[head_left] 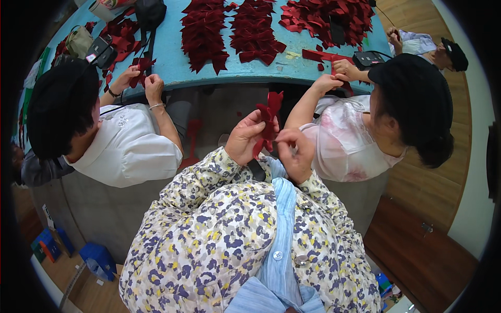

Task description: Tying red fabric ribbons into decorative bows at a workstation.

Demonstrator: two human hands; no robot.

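Note:
In front of my chest, a dark red ribbon bow (270, 112) stands upright between my hands. My left hand (244, 136) is shut on it, with the thumb pressed along its side. Close by the bow's lower right edge is my right hand (296, 154), its fingers curled in a pinch. Whatever that hand holds, if anything, is too small to make out. The bow's lower loops show between the two hands.
Ahead, a blue table (175, 73) bears rows of red bows (203, 34) and a heap of red ribbon pieces (334, 18). One person in a black cap (62, 109) sits at left, another (412, 99) at right, both handling red ribbon. Blue bins (98, 260) stand lower left.

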